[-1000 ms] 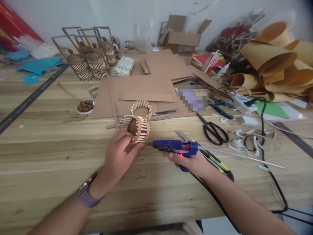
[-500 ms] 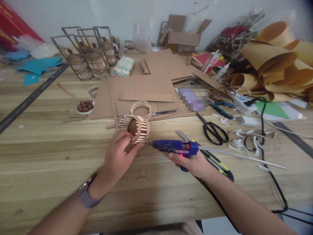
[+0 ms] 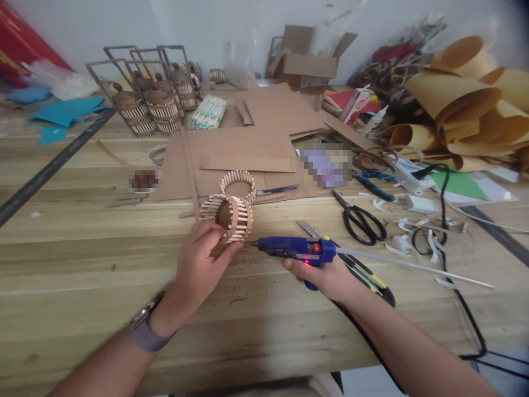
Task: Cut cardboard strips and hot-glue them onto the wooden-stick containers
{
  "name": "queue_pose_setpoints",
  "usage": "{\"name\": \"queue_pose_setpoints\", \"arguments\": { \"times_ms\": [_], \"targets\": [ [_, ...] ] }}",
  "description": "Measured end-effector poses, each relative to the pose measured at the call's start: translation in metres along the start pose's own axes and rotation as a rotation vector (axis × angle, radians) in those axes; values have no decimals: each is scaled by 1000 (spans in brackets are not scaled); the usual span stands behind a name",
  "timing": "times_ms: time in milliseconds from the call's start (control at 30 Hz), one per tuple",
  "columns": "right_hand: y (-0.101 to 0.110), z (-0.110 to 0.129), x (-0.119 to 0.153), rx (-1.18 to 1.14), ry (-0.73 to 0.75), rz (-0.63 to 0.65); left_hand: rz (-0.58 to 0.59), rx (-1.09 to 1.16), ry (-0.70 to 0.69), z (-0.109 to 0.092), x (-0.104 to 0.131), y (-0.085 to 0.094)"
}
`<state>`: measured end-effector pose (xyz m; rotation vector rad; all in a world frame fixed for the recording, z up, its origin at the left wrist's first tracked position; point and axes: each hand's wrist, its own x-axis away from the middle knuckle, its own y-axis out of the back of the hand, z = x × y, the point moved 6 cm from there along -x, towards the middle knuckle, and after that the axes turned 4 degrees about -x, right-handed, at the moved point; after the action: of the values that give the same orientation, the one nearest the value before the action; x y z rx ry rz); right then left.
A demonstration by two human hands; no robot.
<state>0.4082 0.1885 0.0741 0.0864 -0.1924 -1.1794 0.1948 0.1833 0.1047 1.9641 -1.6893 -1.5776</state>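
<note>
The grip of the left hand (image 3: 202, 259) is closed on a slatted stick cylinder (image 3: 240, 220), thumb and fingers pinching its lower rim. The right hand (image 3: 330, 275) has its grip wrapped round a blue hot glue gun (image 3: 281, 248), a small red light glowing on its side. The nozzle points left at the cylinder's lower edge, right by the left thumb; from here I can't tell whether it touches. A long pale glue stick (image 3: 413, 266) pokes out of the gun's back end.

The cylinder sits tilted over the wooden surface (image 3: 124, 248), in front of the person, and just behind it is a narrower stick ring (image 3: 250, 187). Past the gun, a utility knife (image 3: 367, 278) lies partly under the right arm, with black-handled scissors (image 3: 350, 209) and blue-handled pliers (image 3: 374, 187) farther back. Cardboard sheets (image 3: 231, 143) spread behind the ring, a small bowl (image 3: 142, 191) to their left. Farther off stand framed stick lanterns (image 3: 142, 113) and an open cardboard box (image 3: 309, 65), while rolled brown paper (image 3: 458, 105) heaps up at the right
</note>
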Motion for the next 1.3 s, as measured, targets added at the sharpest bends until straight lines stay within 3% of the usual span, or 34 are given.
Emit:
{"name": "queue_pose_setpoints", "arguments": {
  "times_ms": [1300],
  "targets": [
    [2, -8, 1, 15, -24, -14, 12, 14, 31, 3, 3, -2]
  ]
}}
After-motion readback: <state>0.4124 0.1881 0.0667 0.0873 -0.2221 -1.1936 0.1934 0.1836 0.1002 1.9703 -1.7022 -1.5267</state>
